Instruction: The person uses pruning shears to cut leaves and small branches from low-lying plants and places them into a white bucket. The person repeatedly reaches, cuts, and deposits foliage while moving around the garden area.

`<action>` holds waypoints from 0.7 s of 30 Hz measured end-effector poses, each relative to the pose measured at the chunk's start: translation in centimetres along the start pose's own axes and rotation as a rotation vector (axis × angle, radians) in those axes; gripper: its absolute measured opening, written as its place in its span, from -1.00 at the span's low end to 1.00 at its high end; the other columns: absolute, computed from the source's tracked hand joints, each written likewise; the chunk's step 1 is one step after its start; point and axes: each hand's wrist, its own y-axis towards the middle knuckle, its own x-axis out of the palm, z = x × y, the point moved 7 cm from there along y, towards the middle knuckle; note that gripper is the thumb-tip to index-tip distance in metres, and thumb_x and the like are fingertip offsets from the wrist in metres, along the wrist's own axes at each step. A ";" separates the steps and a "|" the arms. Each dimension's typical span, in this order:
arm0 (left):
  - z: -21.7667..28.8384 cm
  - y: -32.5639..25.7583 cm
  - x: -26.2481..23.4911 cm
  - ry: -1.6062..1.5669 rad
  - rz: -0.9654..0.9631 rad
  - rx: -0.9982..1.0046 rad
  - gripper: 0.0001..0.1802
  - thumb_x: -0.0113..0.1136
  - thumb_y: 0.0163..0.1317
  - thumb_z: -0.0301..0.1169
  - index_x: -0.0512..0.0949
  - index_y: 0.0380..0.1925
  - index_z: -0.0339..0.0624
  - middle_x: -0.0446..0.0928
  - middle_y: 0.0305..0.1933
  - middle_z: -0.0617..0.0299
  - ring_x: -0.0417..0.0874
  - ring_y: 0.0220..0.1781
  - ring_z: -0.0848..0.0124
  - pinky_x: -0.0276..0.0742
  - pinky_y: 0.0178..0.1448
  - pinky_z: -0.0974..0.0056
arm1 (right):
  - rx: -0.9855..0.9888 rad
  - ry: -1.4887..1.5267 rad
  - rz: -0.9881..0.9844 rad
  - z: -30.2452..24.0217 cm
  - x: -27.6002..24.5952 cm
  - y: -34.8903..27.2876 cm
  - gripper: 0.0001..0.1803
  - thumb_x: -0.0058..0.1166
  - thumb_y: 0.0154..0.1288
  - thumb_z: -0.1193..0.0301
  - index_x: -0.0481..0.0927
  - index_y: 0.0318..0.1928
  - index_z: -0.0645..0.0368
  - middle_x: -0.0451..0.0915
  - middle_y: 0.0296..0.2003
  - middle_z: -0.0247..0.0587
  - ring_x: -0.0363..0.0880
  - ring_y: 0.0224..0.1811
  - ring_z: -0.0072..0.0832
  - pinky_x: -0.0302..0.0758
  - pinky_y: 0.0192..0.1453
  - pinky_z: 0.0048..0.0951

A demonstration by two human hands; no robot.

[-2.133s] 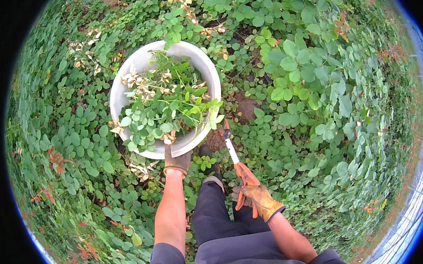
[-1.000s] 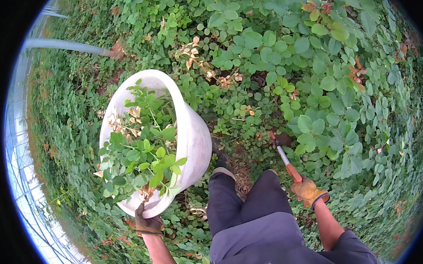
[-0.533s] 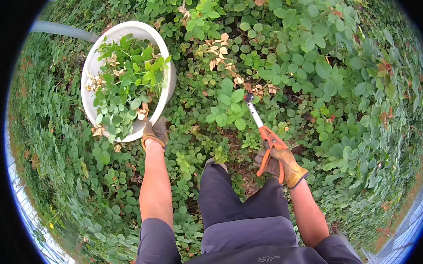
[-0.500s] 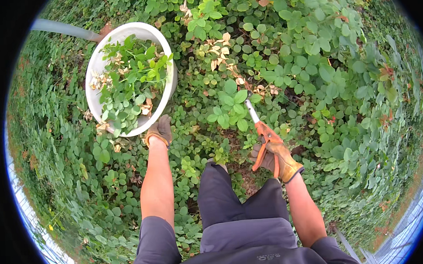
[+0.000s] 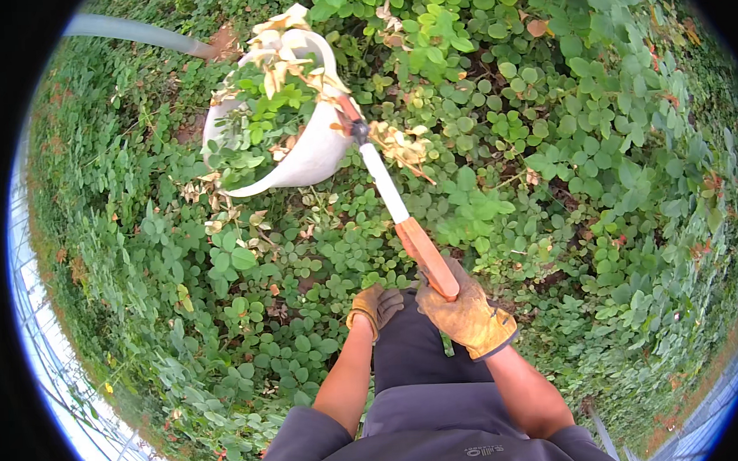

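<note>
My right hand (image 5: 463, 309), in a worn tan work glove, is closed round the orange handles of a pair of long-reach pruners (image 5: 386, 184). Their white shaft slants up and left to a dark joint and orange-brown head. At that head is a dry branch (image 5: 283, 57) with pale, withered leaves, partly above the bucket and partly right of it. The white bucket (image 5: 320, 154) leans to the left among the plants, with leafy green cuttings (image 5: 273, 111) inside. Gloved likewise, my left hand (image 5: 378, 304) is at my knee, fingers loosely extended, nothing visible in it.
Dense low green bushes (image 5: 548, 173) cover the ground all round. A grey pipe (image 5: 138, 33) crosses at the upper left, beside bare reddish soil (image 5: 225, 43). More dry leaves (image 5: 206, 188) hang at the bucket's lower edge.
My left hand has left the bucket's side and come back to my knee. The pruners have swung up and left toward the bucket, with the dry branch at their head. The bucket now leans over.
</note>
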 end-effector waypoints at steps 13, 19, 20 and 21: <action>6.3 1.4 3.1 1.282 0.088 0.751 -0.64 0.22 0.46 -0.23 0.53 0.16 -0.10 0.72 0.02 0.14 0.79 -0.01 0.17 0.76 0.15 0.04 | 0.126 0.302 -0.382 0.7 5.3 9.1 -0.30 0.09 0.27 0.41 0.46 0.46 0.21 0.65 -0.30 -0.22 0.65 -0.50 -0.50 0.57 -0.39 -0.37; 3.4 2.8 18.7 2.095 0.109 1.309 -0.38 0.13 0.44 -0.37 0.31 0.48 0.25 0.40 0.53 0.45 0.30 0.64 0.32 0.10 0.74 -0.20 | 0.386 0.614 -0.295 12.1 -9.4 -6.8 -0.47 0.20 0.35 0.51 0.51 0.33 0.30 0.73 -0.08 -0.06 0.76 -0.17 -0.33 0.77 0.05 -0.24; 2.2 2.3 22.0 2.453 0.149 1.540 -0.42 0.15 0.41 -0.39 0.36 0.42 0.20 0.44 0.50 0.40 0.34 0.61 0.30 0.21 0.68 -0.18 | 0.405 0.488 -0.238 13.0 -11.8 -8.2 -0.47 0.22 0.35 0.52 0.51 0.32 0.33 0.73 -0.06 -0.05 0.78 -0.11 -0.28 0.77 0.02 -0.23; 1.5 1.7 25.1 2.649 0.169 1.713 -0.46 0.17 0.39 -0.40 0.42 0.37 0.14 0.47 0.47 0.34 0.38 0.59 0.28 0.32 0.62 -0.16 | 0.414 0.517 -0.146 13.6 -14.2 -9.5 -0.47 0.23 0.36 0.52 0.50 0.32 0.35 0.74 -0.03 -0.04 0.79 -0.04 -0.22 0.78 -0.02 -0.23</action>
